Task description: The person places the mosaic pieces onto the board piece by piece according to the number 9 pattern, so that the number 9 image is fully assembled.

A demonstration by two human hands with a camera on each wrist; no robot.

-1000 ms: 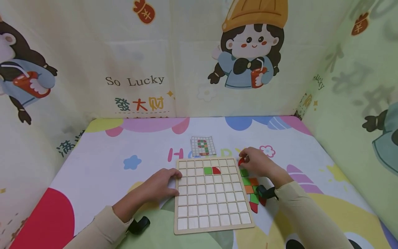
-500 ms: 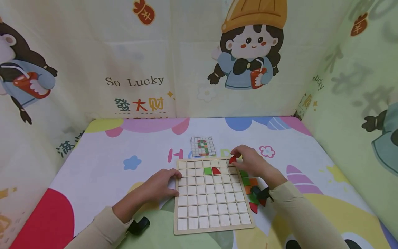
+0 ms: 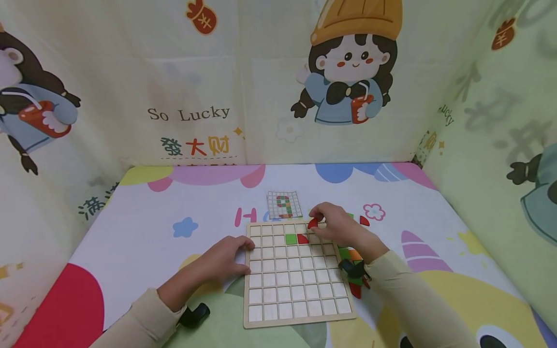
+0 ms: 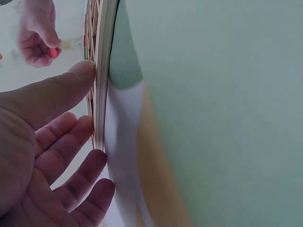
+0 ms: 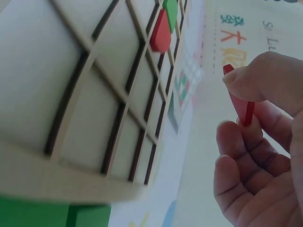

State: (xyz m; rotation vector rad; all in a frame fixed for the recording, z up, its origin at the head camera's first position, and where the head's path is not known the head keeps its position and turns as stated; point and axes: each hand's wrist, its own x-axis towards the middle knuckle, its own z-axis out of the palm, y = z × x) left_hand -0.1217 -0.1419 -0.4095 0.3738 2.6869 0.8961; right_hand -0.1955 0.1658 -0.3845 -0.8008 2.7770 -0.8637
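My right hand [image 3: 337, 224] pinches a red quarter-circle tile [image 5: 242, 104] between thumb and fingertips, above the far right part of the wooden grid board [image 3: 278, 279]. In the right wrist view this tile is tilted and apart from the board. Side by side in the board's second row from the far edge lie a green square tile [image 3: 291, 239] and a red quarter-circle tile [image 3: 302, 239]. My left hand [image 3: 219, 256] rests at the board's left edge, thumb and loosely spread fingers touching the rim [image 4: 102, 80].
A small pattern card [image 3: 284, 205] with a red, green and orange figure lies beyond the board. Loose green, orange and red tiles [image 3: 355, 290] lie along its right side, partly hidden by my right arm. Another red tile [image 3: 364, 221] lies behind that hand.
My right hand has moved left with the red quarter-circle tile, from beside the board's right edge to over its far rows. The left hand and the board have stayed put.
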